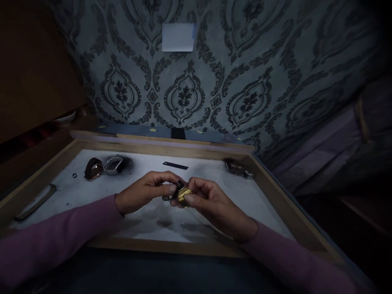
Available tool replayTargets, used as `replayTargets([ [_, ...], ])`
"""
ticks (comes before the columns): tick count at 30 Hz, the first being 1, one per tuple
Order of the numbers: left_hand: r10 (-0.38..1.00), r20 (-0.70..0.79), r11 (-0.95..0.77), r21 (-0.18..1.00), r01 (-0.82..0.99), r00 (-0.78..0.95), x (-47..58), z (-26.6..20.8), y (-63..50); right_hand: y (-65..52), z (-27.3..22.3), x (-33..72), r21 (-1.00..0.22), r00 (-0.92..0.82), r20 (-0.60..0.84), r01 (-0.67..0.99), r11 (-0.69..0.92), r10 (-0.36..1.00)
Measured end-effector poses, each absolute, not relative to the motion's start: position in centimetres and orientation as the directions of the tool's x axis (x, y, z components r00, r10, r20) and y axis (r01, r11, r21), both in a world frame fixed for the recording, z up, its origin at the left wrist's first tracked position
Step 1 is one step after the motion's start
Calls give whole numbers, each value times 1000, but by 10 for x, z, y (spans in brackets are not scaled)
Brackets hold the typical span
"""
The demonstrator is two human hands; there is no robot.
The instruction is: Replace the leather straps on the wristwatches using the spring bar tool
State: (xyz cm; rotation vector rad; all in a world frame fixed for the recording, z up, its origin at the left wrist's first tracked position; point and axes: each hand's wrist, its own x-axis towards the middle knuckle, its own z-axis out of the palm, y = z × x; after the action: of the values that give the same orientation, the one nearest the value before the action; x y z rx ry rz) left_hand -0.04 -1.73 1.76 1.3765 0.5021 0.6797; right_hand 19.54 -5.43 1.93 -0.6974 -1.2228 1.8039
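Both hands meet over the middle of a shallow wood-framed tray with a white base. Between them is a wristwatch (184, 197) with a shiny gold-coloured case and a dark strap. My right hand (216, 206) pinches the gold case between thumb and fingers. On the other side, my left hand (150, 191) grips the dark strap (178, 188), its thumb on top. A small metal buckle (166, 198) shows below the left fingers. The fingers hide part of the watch, and its dial cannot be seen.
The tray's wooden rim (159, 247) runs all round. Inside lie a brown watch (93, 169), a white-strapped watch (112, 165), a flat black strip (175, 165), dark watches (235, 166) at right, a loose strap (38, 203) and a small ring (74, 175). Patterned wall (183, 94) behind.
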Motion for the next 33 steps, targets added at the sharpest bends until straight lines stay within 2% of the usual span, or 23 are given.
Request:
replayTargets([
  [7, 662, -11, 230, 955, -189, 749, 7, 26, -13, -53, 21, 197, -929, -494, 48, -340, -143, 868],
  [14, 622, 3, 269, 939, -217, 783, 11, 35, -9, -52, 24, 198, -936, -528, 55, -323, -140, 848],
  [22, 734, 10, 255, 923, -290, 679, 4, 31, -10, -49, 24, 200, -952, -486, 28, -281, -125, 874],
  [27, 751, -81, 342, 897, -280, 656, -3, 30, -7, -46, 25, 201, -970, -438, 60, -237, -50, 897],
  [33, 804, -89, 261, 941, -214, 588, -2, 33, -9, -40, 33, 195, -986, -420, 143, -141, 91, 896],
])
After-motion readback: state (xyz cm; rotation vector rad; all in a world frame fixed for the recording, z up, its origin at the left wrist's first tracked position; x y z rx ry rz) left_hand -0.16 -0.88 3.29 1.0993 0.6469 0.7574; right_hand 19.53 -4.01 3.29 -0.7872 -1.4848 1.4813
